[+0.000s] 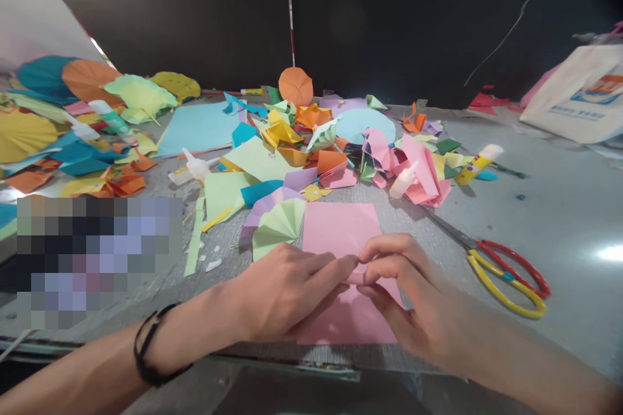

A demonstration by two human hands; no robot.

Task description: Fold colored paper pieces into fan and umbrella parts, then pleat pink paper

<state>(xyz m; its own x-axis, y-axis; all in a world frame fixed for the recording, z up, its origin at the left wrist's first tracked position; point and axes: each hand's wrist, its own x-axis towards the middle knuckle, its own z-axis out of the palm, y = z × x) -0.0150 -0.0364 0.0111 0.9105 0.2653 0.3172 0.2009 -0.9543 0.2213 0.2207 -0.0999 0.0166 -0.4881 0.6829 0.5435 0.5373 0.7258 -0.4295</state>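
Observation:
A pink sheet of paper [341, 224] lies flat on the table in front of me. Above its middle, my left hand [292, 285] and my right hand [409, 298] meet at the fingertips. Between them they pinch a small folded piece of pink paper [357, 275], mostly hidden by the fingers. My left hand comes from the left with a black band on its wrist; the fingers of my right hand are bent. A pale green pleated paper fan [277, 227] lies just beyond my left hand. Scissors with red and yellow handles [509, 277] rest to the right of my right hand.
Several coloured paper scraps and folded pieces [292, 136] are heaped across the back. Glue bottles [195, 167] and a yellow glue stick [479, 164] lie among them. A white bag [574, 97] stands at the far right. Behind rises a dark panel [379, 13].

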